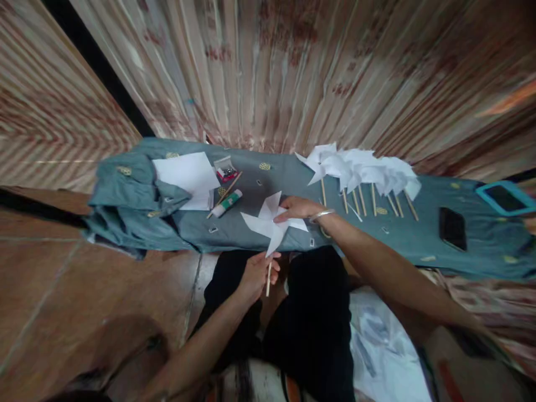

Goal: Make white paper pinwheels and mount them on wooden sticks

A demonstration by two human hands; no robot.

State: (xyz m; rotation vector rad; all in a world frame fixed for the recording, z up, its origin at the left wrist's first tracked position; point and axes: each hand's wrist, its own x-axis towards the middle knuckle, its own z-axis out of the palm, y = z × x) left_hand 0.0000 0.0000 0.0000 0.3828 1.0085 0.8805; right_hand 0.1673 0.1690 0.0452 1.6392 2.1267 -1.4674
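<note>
Pinwheel stick (268,283) in left hand (254,274)

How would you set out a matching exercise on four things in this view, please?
Things:
1. glue stick
2. single paper pinwheel
3. black smartphone
4. stack of white paper

Places or colours:
A. near the blue-framed device
B. beside the bunched-up cloth
C. green and white
D. its stick in the left hand

Pairs: 1-C, 2-D, 3-A, 4-B
</note>
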